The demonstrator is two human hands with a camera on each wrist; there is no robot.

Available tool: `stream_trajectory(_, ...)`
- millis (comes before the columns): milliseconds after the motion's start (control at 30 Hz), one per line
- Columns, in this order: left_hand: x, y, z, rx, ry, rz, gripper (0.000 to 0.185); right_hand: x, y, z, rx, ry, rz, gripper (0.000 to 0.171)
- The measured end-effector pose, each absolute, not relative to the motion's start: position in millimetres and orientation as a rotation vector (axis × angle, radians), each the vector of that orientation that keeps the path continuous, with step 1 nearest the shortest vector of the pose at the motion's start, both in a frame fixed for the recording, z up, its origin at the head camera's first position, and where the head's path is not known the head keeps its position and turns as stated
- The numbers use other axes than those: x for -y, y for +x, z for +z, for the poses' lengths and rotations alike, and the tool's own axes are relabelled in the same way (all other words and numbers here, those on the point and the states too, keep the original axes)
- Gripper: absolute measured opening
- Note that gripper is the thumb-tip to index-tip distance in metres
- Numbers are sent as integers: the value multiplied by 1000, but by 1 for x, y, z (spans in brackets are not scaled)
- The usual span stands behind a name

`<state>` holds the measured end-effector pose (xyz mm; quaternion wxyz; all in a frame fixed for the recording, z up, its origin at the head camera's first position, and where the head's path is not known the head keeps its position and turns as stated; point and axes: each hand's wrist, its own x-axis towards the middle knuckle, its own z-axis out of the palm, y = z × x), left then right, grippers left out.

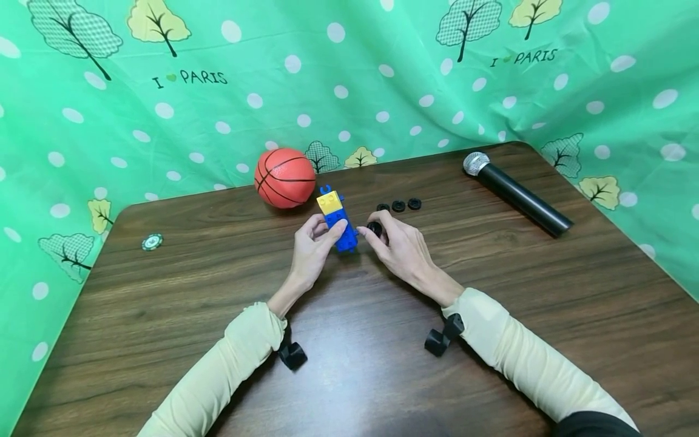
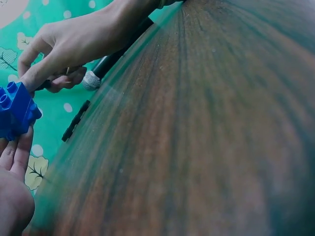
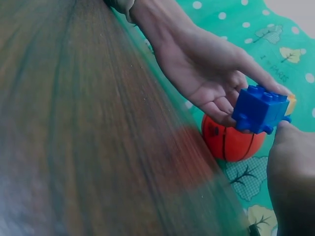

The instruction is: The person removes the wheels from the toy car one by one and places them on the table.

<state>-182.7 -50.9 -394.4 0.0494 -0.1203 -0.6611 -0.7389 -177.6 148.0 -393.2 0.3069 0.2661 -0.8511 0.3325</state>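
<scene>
Blue-and-yellow block toy [image 1: 337, 215] is held over the table [image 1: 229, 285], its yellow end pointing to eleven o'clock. The left hand [image 1: 311, 254] clamps its blue part between thumb and fingers; at its three o'clock side, the right hand [image 1: 405, 247] pinches a black disc [image 1: 374, 228]. Whether disc and toy touch, I cannot tell. It should handle as light, stiff plastic, a little slick, hardly fragile, though its bricks might pull apart; its broad blue sides look the surest hold, clear of the small side pegs [image 1: 342, 198].
</scene>
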Motion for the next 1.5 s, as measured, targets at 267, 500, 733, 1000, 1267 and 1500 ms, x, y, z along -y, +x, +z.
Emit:
stream_trajectory(267, 51, -183, -396, 1999, -362, -2270, 25, -150, -179, -395, 2263, 763, 895, 28)
stream_trajectory(500, 51, -185, -397, 2002, -346, -2268, 24, -158, -180, -395, 2315, 773, 888, 29)
stream_trajectory(733, 52, -187, -394, 2010, -357, -2279, 27, -161, -181, -393, 2390, 739, 863, 36)
stream_trajectory(1000, 52, -185, -397, 2030, -359, -2259, 31, -165, -181, -395, 2396, 751, 815, 36)
stream_trajectory(1267, 52, -185, -398, 2018, -368, -2268, 28, -173, -183, -396, 2400, 753, 785, 33)
stream_trajectory(1500, 52, -186, -398, 2010, -384, -2273, 29, -176, -185, -395, 2377, 773, 772, 29)
